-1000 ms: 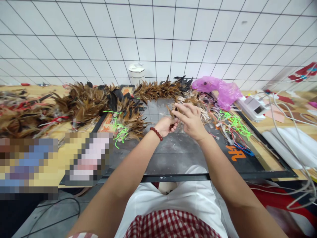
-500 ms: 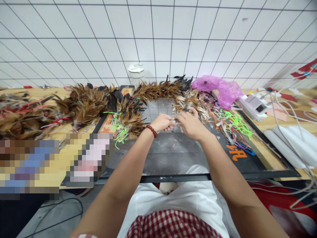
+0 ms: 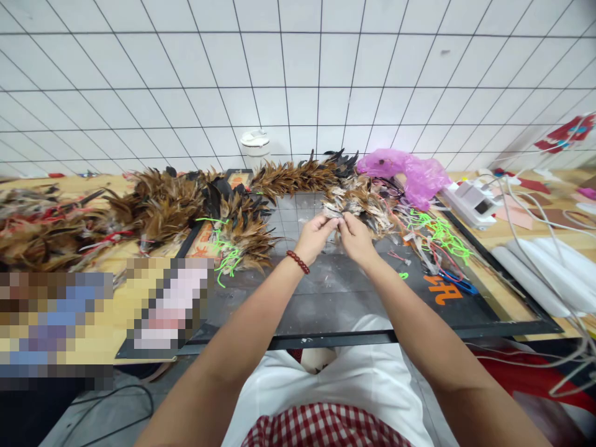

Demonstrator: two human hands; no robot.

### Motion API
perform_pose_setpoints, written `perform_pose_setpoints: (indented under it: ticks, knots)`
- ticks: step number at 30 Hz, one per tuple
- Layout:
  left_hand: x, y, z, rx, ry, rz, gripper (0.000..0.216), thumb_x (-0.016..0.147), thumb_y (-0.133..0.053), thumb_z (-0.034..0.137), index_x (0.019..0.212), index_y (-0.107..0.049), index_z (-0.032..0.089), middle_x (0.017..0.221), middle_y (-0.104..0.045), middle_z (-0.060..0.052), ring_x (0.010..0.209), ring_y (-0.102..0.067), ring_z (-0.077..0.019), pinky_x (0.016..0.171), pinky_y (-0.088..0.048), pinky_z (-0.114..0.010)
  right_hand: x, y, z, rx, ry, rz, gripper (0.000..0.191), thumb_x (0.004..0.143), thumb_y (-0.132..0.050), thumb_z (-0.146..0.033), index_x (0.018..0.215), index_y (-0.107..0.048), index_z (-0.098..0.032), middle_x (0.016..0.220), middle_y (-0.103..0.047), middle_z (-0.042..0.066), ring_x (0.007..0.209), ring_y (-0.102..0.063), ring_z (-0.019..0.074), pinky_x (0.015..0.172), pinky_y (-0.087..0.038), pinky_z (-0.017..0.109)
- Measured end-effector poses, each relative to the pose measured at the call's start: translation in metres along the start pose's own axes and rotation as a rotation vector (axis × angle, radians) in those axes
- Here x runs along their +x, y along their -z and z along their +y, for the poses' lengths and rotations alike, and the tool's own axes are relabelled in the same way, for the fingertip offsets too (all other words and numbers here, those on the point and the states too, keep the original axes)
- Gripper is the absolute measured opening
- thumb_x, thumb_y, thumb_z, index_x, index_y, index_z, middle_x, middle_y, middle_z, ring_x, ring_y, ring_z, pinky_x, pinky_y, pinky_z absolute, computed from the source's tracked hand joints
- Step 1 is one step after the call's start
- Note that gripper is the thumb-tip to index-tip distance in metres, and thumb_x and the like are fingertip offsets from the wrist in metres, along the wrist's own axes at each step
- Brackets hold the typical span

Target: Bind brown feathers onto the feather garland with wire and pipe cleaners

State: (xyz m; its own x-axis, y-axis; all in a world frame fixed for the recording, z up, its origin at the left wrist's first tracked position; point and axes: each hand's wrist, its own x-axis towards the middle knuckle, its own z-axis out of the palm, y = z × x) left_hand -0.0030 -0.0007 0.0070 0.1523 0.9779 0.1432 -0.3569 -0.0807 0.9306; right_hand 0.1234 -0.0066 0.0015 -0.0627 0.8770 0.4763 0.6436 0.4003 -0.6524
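a small feather piece (image 3: 333, 213), partly hidden, sits above the dark panel (image 3: 321, 304), the grip of left hand (image 3: 313, 237) and right hand (image 3: 356, 238) pinched together on it, probably to steady it from both sides. the pale feather pile (image 3: 361, 205) lies just beyond, likely for short reach. open room runs between the forearms to the panel's front edge; the brown feather garland (image 3: 298, 176) and purple bag (image 3: 410, 174) bound the far side.
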Motion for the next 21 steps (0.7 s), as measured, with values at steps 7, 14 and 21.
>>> perform_pose_setpoints:
  ticks: [7, 14, 21]
  knots:
    - [-0.008, -0.014, -0.005, -0.255, 0.094, 0.144, 0.031, 0.069, -0.076, 0.041, 0.072, -0.064, 0.012, 0.064, -0.062, 0.0, 0.066, -0.057, -0.009, 0.074, -0.046, -0.024, -0.007, -0.007, -0.004, -0.139, 0.083, -0.028, 0.033, 0.094, -0.033, -0.026, 0.112, -0.058, -0.015, 0.108, -0.069, 0.015, 0.096, -0.063, 0.0243, 0.084, -0.045, 0.035]
    - [-0.006, -0.013, -0.003, -0.261, 0.104, 0.268, 0.024, 0.074, -0.072, 0.035, 0.072, -0.064, 0.012, 0.066, -0.064, -0.002, 0.061, -0.057, -0.009, 0.063, -0.044, -0.021, -0.011, 0.004, -0.023, -0.394, 0.138, -0.143, 0.024, 0.092, -0.045, -0.027, 0.089, -0.066, -0.016, 0.086, -0.071, 0.011, 0.082, -0.062, 0.0232, 0.087, -0.038, 0.039]
    - [-0.002, -0.008, -0.003, -0.146, -0.012, 0.306, 0.025, 0.081, -0.062, 0.03, 0.063, -0.055, 0.015, 0.054, -0.053, 0.003, 0.053, -0.051, -0.0078, 0.059, -0.042, -0.021, -0.005, 0.012, -0.019, 0.013, 0.076, 0.118, 0.022, 0.086, -0.056, -0.036, 0.095, -0.066, -0.019, 0.082, -0.065, 0.005, 0.076, -0.059, 0.0174, 0.076, -0.045, 0.03]
